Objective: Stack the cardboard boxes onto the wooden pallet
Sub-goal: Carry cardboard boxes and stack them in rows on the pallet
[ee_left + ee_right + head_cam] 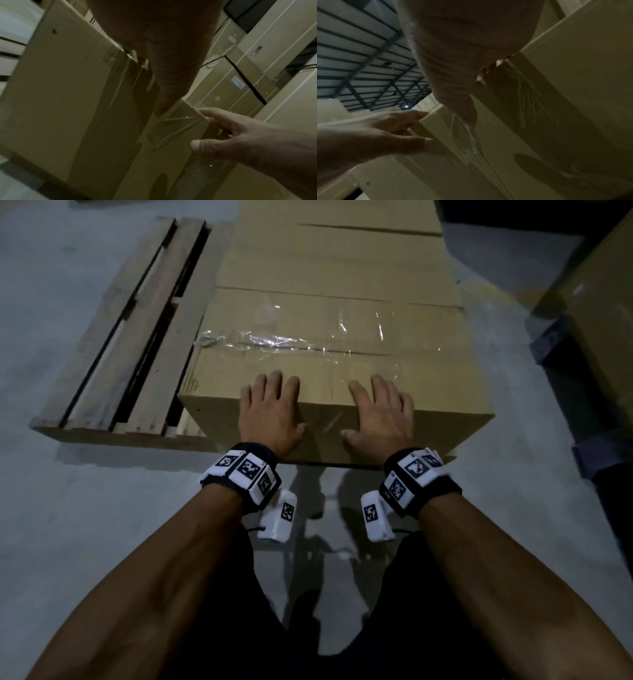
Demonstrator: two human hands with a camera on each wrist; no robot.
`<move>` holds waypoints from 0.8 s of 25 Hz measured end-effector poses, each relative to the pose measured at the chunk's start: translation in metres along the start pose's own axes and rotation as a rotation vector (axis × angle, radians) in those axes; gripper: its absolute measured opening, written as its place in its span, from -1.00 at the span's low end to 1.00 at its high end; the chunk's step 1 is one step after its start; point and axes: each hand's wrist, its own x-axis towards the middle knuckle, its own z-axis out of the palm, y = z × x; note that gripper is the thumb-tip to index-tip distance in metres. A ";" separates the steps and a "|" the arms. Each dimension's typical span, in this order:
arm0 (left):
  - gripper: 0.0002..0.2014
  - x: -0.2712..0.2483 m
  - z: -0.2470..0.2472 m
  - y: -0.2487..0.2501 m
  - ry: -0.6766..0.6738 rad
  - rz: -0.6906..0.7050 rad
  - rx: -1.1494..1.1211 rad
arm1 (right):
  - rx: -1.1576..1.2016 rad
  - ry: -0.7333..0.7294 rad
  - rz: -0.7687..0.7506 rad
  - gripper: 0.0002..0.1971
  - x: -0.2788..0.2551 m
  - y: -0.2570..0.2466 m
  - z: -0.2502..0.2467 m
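Cardboard box (329,337) under both hands, far end cut off

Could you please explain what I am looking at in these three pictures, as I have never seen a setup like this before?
There is no machine here: a person wears three cameras. The large picture comes from a camera on the head, looking down at both arms. The other two come from cameras strapped to each wrist, looking along the palm; the bands with black and white square patterns hold them.

On the grey floor lies a wooden pallet. A taped cardboard box sits on its right part. The left hand and the right hand lie over the box's near top edge, fingers on top and thumbs down the front face. Nothing is lifted that I can see. More boxes stand behind.
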 end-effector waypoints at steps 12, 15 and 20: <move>-0.25 0.006 0.021 -0.003 0.169 -0.012 0.031 | -0.090 0.198 0.026 -0.18 0.011 0.001 0.023; -0.26 0.006 0.022 -0.004 0.185 -0.006 0.021 | -0.097 0.214 0.026 -0.18 0.012 0.001 0.026; -0.25 0.009 0.024 -0.005 0.193 -0.006 0.028 | -0.104 0.217 0.035 -0.18 0.015 0.000 0.026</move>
